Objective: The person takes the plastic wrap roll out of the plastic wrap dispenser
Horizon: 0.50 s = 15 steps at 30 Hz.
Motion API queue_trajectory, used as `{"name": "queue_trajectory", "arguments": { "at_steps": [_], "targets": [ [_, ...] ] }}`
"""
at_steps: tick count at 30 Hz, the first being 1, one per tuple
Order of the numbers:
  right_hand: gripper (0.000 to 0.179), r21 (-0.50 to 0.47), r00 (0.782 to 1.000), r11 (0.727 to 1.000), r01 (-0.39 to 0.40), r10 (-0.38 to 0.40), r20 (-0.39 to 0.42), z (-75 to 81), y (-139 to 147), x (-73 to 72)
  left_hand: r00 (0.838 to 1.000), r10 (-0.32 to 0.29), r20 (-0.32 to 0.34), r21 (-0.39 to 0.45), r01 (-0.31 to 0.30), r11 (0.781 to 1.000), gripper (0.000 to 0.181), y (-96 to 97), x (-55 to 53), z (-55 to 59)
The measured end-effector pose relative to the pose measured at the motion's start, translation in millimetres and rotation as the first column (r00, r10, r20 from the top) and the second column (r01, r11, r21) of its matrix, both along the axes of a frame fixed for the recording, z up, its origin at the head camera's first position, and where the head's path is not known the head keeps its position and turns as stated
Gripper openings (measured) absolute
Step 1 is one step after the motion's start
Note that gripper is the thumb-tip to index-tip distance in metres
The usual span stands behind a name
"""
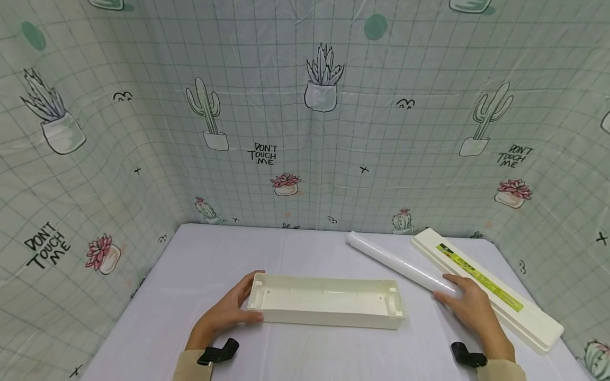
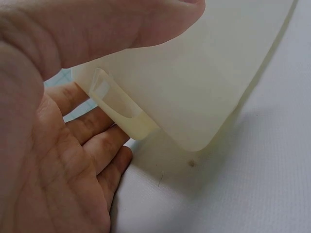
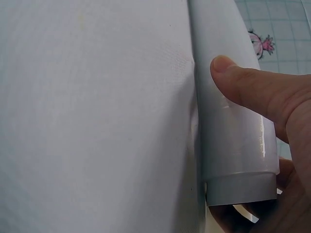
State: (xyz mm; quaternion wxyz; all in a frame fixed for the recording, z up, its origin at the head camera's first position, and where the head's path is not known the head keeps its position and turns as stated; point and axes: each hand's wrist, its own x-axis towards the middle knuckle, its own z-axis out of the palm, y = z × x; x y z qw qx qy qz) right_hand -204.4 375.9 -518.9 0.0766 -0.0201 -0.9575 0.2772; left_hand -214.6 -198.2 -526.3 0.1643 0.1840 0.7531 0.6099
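A long cream plastic box (image 1: 333, 318), open at the top, stands near the middle of the table. My left hand (image 1: 226, 307) grips its left end, thumb on the near wall and fingers round the far corner. In the left wrist view the thumb lies along the smooth wall of the box (image 2: 218, 63). With my right hand (image 1: 472, 307) I hold the near end of a white roll of cling film (image 1: 395, 262), which slants away to the back left. The right wrist view shows the thumb on the side of the roll (image 3: 233, 141), near its protruding core (image 3: 241, 189).
A long cream lid (image 1: 538, 324) with a yellow-green label (image 1: 481, 278) lies slanted along the table's right side, beside the roll and right hand. White cloth covers the table (image 1: 305, 360). Behind and at both sides hangs a cactus-print curtain (image 1: 352, 132).
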Motion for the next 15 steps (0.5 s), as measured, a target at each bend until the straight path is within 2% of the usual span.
{"name": "queue_trajectory", "arguments": {
  "at_steps": [15],
  "targets": [
    [0.071, -0.015, 0.999, 1.0, -0.009, 0.01, 0.046, 6.9, -1.6, 1.0, 1.0, -0.02, -0.013, 0.001, 0.02, 1.0, 0.109, -1.9, -0.8, 2.4]
  ]
}}
